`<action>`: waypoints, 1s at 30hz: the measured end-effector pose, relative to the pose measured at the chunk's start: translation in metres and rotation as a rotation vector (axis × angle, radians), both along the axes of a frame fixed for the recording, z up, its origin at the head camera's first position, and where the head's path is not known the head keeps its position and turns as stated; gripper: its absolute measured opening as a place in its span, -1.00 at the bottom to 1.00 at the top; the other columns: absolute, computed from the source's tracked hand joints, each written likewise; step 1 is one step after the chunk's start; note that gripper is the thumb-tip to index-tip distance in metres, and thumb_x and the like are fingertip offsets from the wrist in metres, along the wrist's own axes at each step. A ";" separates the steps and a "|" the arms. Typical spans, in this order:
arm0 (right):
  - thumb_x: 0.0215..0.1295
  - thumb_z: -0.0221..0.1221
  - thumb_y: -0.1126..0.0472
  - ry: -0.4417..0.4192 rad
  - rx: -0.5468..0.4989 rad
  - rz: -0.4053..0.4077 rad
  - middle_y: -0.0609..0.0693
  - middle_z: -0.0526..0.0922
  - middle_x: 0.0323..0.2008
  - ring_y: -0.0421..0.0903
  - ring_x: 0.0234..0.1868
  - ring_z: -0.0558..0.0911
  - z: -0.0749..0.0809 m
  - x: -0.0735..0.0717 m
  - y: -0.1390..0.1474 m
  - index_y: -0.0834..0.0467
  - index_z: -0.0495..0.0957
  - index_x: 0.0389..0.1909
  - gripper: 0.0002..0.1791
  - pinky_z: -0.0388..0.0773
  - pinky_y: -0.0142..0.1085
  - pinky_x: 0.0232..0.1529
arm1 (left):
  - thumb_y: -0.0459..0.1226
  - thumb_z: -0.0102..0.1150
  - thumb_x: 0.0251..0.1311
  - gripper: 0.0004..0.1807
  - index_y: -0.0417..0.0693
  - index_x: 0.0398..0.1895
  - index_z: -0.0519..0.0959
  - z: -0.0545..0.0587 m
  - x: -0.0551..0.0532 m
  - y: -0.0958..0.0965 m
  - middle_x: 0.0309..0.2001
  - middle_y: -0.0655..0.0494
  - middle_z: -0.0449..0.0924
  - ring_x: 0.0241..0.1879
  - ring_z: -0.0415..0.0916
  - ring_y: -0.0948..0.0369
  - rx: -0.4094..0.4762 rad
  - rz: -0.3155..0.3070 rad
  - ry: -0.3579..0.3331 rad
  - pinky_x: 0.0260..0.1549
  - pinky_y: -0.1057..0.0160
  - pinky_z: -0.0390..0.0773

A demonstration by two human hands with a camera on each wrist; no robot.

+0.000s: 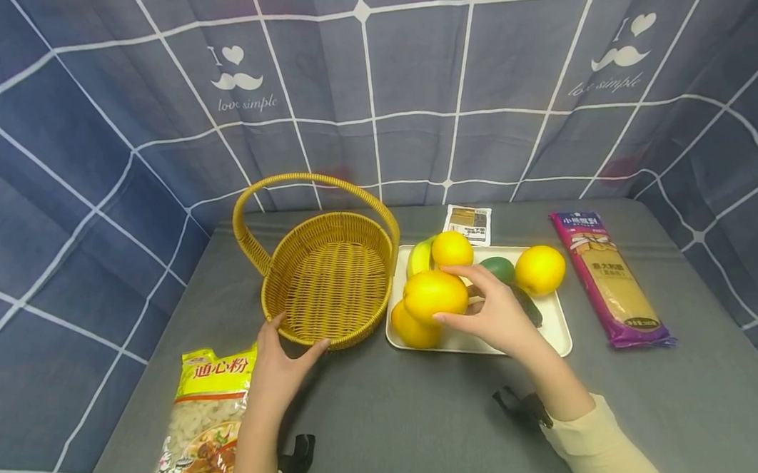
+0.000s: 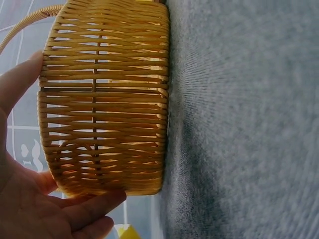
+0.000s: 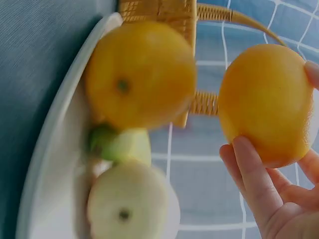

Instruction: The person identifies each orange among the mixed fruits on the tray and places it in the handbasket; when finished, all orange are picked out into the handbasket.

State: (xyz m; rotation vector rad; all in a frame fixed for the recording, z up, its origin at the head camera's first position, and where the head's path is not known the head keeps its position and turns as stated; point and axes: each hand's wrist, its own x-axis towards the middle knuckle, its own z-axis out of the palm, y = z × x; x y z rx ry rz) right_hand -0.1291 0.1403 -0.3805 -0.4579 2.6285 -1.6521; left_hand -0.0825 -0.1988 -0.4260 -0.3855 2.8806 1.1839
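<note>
My right hand (image 1: 495,309) holds an orange (image 1: 435,296) between thumb and fingers, raised over the tray's left part. Beneath it, another orange (image 1: 414,327) sits in the white tray (image 1: 474,342). Also in the tray are a banana (image 1: 421,258), two more oranges (image 1: 452,249), a green fruit (image 1: 498,268) and a dark, rough-skinned fruit (image 1: 527,309). A pale round fruit (image 3: 128,204) shows in the right wrist view. My left hand (image 1: 276,367) grips the near left side of the wicker basket (image 1: 333,342), thumb at its rim and fingers against its wall.
A yellow bag of macaroni (image 1: 202,424) lies at the left, partly under the left forearm. On the right is a purple pack of pasta (image 1: 613,278). Behind the tray lies a small white packet (image 1: 468,225). The basket's tall handle (image 1: 311,177) arches upward at the back.
</note>
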 end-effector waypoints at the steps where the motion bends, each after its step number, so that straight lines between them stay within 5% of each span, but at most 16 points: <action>1: -0.05 0.51 0.04 -0.010 -0.020 0.015 -0.03 0.47 0.13 0.05 -0.10 0.58 0.001 -0.002 -0.005 -0.02 0.47 0.22 -0.25 0.62 -0.14 -0.14 | 0.37 0.22 -0.05 0.18 -0.07 0.49 -0.02 0.000 0.000 0.000 0.45 -0.22 -0.08 0.41 -0.03 -0.18 -0.001 0.001 0.003 0.20 -0.25 0.21; 12: -0.10 0.53 0.07 0.015 -0.065 0.165 -0.06 0.48 0.12 0.05 -0.14 0.54 0.003 -0.022 -0.073 -0.02 0.50 0.20 -0.26 0.62 -0.24 -0.19 | 0.35 0.24 -0.05 0.18 -0.10 0.48 -0.01 -0.003 0.001 0.000 0.44 -0.23 -0.05 0.40 -0.01 -0.18 -0.006 0.006 0.011 0.21 -0.24 0.20; 24: -0.09 0.48 -0.10 0.128 0.151 0.236 -0.06 0.51 0.14 -0.12 0.09 0.47 -0.001 -0.048 -0.136 -0.01 0.51 0.20 -0.25 0.47 -0.14 0.07 | 0.36 0.23 -0.04 0.22 -0.15 0.50 -0.06 -0.003 0.001 0.000 0.46 -0.29 -0.10 0.40 -0.03 -0.22 -0.014 0.004 -0.008 0.22 -0.29 0.15; 30: -0.06 0.45 -0.15 0.116 0.199 0.291 -0.07 0.53 0.10 -0.12 0.03 0.48 -0.008 -0.057 -0.156 0.01 0.51 0.18 -0.26 0.48 -0.22 -0.04 | 0.32 0.25 -0.03 0.24 -0.15 0.52 -0.11 -0.002 0.000 0.000 0.47 -0.32 -0.14 0.41 -0.07 -0.24 -0.012 -0.008 0.011 0.22 -0.29 0.14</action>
